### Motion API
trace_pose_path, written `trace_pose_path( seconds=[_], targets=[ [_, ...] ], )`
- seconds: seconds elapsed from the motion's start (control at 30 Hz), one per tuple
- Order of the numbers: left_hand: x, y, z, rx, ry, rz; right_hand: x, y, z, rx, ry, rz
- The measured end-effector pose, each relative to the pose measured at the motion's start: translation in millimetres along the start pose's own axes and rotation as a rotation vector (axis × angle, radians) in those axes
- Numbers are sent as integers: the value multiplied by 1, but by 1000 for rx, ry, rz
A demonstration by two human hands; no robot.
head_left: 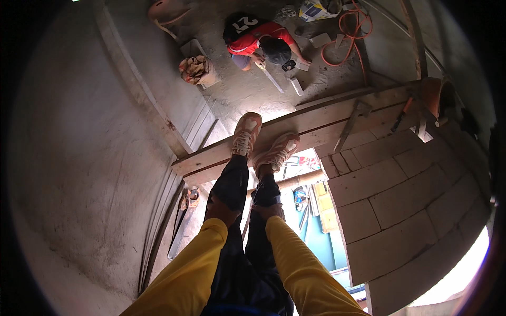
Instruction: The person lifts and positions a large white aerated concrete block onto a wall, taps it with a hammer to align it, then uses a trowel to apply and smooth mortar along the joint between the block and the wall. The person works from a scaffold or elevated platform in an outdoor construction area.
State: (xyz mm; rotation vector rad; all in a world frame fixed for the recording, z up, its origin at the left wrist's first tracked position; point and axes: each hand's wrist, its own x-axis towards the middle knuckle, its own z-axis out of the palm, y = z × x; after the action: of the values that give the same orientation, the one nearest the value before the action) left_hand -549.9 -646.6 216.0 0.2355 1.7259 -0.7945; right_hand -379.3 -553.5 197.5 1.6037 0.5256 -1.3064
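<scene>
My left hand (222, 211) rests on my left leg near the knee, against the dark trousers (232, 181). On the other leg lies my right hand (268, 210), also at about knee height. Shadow and cloth hide most of the fingers on both, and I see no tool at either. My shoes (246, 131) stand on a wooden plank (316, 121) that crosses the view. Farther right on that plank are a metal tool with a long flat bar (349, 126) and an orange-handled tool (403, 113).
Beyond the plank, a person (263, 42) in red and black crouches over pale pieces (297, 86) on the floor. An orange hose (340, 58) and a paper sack (197, 71) lie near. A block wall (390, 195) stands right; a gap below shows a lower level.
</scene>
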Motion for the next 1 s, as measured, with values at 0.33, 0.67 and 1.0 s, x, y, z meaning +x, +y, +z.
trace_pose_path(
  seconds=[0.33,0.67,1.0],
  targets=[
    [25,-7,22,134,65,72,5,-11,-13,4,-3,-23],
    [8,7,-1,147,52,81,81,40,46,117,93,-92],
    [-6,16,-8,98,62,1,74,38,42,96,113,-59]
  ],
)
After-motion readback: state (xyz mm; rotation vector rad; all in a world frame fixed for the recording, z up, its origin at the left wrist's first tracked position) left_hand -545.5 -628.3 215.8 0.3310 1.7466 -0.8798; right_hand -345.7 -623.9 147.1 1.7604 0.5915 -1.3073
